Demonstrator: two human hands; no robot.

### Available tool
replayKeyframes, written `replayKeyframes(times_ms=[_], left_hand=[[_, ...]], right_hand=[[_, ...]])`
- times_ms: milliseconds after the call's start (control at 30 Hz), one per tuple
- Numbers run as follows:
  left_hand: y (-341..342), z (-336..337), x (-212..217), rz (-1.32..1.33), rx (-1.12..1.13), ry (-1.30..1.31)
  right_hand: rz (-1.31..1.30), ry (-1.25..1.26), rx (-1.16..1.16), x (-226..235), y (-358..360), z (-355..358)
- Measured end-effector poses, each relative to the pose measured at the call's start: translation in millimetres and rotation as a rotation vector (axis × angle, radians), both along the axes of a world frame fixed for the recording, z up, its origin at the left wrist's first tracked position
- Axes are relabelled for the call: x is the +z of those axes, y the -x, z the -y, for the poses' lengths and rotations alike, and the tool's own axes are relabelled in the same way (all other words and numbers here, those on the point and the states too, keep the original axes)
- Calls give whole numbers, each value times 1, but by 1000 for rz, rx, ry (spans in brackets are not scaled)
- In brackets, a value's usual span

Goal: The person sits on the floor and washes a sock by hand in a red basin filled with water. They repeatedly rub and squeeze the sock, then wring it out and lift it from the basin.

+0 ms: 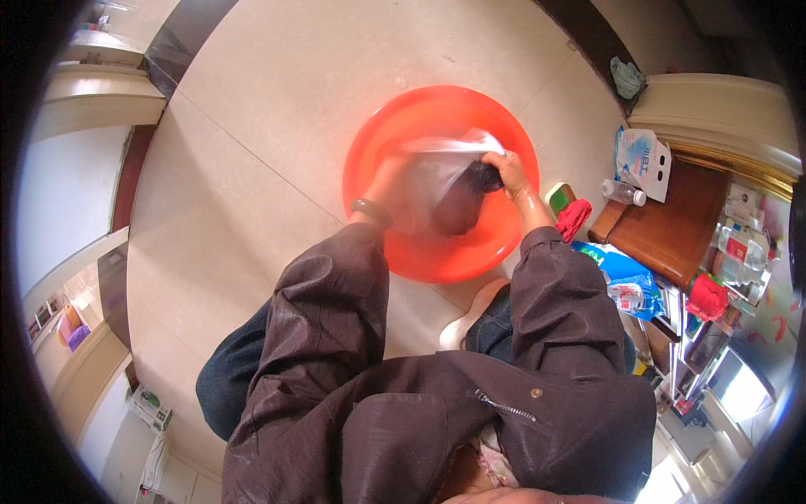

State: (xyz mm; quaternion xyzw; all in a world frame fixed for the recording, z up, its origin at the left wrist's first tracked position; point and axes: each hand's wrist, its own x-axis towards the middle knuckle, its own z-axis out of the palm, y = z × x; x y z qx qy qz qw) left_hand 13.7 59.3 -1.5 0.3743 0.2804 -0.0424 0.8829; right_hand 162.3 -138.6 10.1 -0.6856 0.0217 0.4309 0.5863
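A round orange-red basin (437,267) stands on the floor in front of me. Over it my right hand (509,170) is closed round a bunched cloth (459,206), dark in its lower part and whitish and thin-looking along its top. The cloth hangs down into the basin and is partly smeared by motion. My left hand (393,179), with a dark bracelet (372,211) at the wrist, is above the basin's left side beside the cloth. Motion blurs its fingers, so their grip cannot be made out. The right wrist looks wet.
Pale tiled floor (252,151) surrounds the basin. To the right are a green-and-white object (557,196), a red cloth (574,220), a blue package (625,281) and a brown wooden surface (672,218) with a clear bottle (623,193). My shoe (454,333) is close to the basin's near edge.
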Motion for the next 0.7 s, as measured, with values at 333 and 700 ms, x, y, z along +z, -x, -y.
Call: replayKeyframes(times_ms=[333,700], left_hand=[[-7,8,13,3,-110,-188],[-51,69,64,359,-259,-1043]], right_hand=[[572,664,233,-84,21,-13],[-233,-127,-446,-5,36,-36]])
